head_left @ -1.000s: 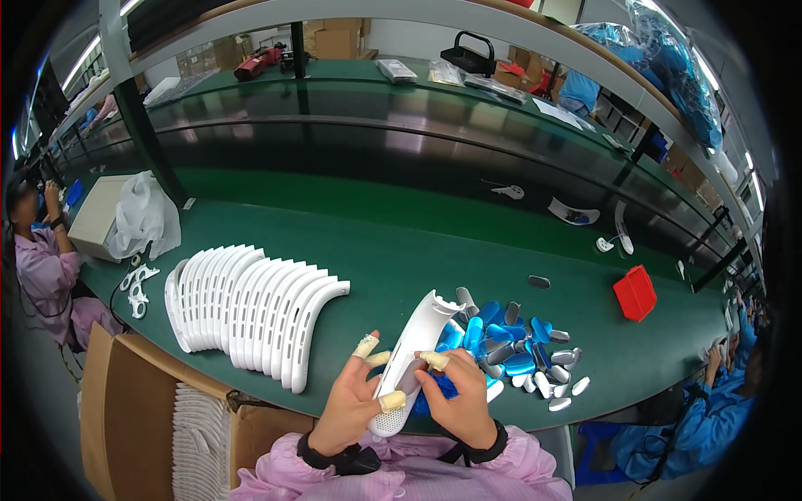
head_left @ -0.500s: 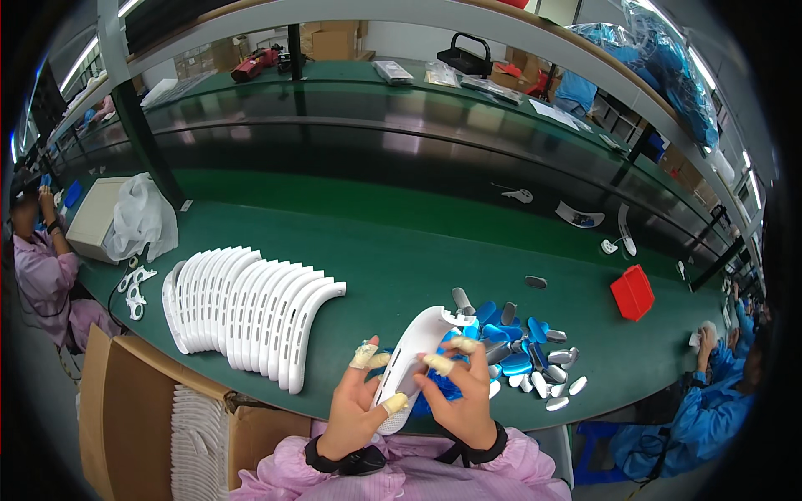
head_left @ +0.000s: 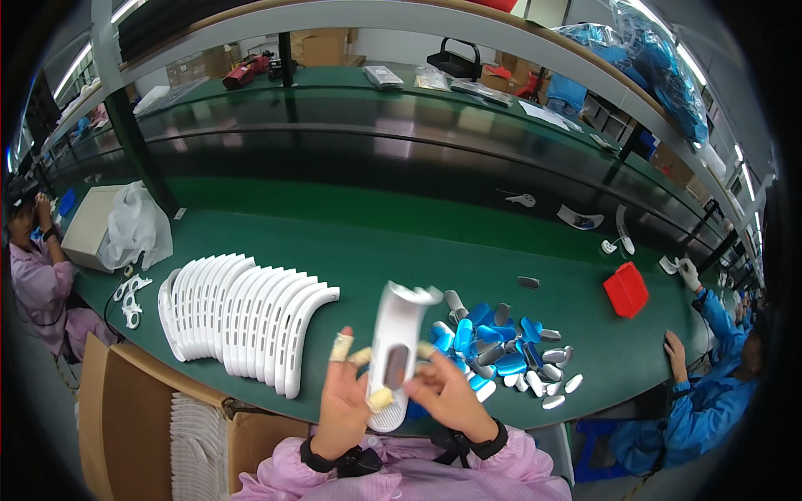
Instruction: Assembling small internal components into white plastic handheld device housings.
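A white curved plastic shell (head_left: 396,326) stands nearly upright in front of me, its hooked end pointing away. My left hand (head_left: 341,411) grips its lower left side, the thumb across its face and the index finger raised. On the right edge, my right hand (head_left: 455,402) holds it with bent fingers. Tape wraps several fingertips. A dark grey-brown oval shows in the shell's face; whether it is an opening or an insert I cannot tell. Just right lies a loose pile of oval caps, some blue (head_left: 511,364), others silver or white (head_left: 553,372).
Nested white shells (head_left: 242,321) stand in a row at left. An open cardboard box (head_left: 125,417) below holds more. A red bin (head_left: 626,290) sits at right, near a blue-sleeved co-worker (head_left: 702,409). Another person in pink (head_left: 38,275) sits far left. A shelf beam (head_left: 401,17) crosses overhead.
The shell has turned more upright, its face toward me, and the oval now shows. My right hand has shifted lower along its edge. The co-worker at right has reached farther forward.
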`<state>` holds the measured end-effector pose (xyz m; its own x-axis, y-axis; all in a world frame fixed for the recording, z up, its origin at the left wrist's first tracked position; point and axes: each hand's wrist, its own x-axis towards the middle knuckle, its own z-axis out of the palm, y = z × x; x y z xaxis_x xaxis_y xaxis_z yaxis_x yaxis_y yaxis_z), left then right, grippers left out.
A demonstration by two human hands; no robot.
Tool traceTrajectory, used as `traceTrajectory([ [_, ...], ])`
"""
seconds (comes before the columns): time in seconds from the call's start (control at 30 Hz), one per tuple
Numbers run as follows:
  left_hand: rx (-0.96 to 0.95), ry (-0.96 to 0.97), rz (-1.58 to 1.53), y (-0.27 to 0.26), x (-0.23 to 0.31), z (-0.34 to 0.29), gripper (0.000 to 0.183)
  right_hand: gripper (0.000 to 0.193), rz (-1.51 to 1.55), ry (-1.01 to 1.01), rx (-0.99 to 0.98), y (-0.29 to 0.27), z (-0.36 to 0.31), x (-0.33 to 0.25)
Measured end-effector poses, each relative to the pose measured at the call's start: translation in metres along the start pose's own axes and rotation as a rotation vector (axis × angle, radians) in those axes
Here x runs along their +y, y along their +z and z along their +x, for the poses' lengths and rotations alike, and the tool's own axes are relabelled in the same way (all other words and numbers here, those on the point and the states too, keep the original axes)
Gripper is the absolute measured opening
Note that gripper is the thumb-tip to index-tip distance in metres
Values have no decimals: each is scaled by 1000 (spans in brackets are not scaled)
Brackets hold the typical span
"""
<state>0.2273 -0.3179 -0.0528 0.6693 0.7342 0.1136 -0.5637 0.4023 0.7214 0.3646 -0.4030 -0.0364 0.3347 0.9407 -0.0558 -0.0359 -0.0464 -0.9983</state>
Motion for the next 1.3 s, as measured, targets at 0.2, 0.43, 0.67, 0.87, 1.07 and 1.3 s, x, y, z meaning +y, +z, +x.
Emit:
traceTrajectory([
  [0.2, -68, 49, 526, -27, 6, 8, 73, 47, 293, 308, -188, -20, 11, -3],
  [0.43, 220, 277, 1522, -57, 33, 2, 37, 31, 285, 77, 252, -106, 87, 6],
  [0.67, 202, 248, 1570, -56, 33, 1, 35, 26, -813, -176, 5, -103, 68, 15],
  [0.87, 200, 253, 1600, -54, 31, 2, 35, 32, -1139, -310, -83, -82, 52, 29],
  [1.07, 198, 245, 1576, -53, 31, 2, 34, 18, -1009, -357, -19, -76, 38, 11],
  [1.3, 192, 251, 1596, -53, 31, 3, 35, 58, -1209, -359, -225, -38, -22, 13],
])
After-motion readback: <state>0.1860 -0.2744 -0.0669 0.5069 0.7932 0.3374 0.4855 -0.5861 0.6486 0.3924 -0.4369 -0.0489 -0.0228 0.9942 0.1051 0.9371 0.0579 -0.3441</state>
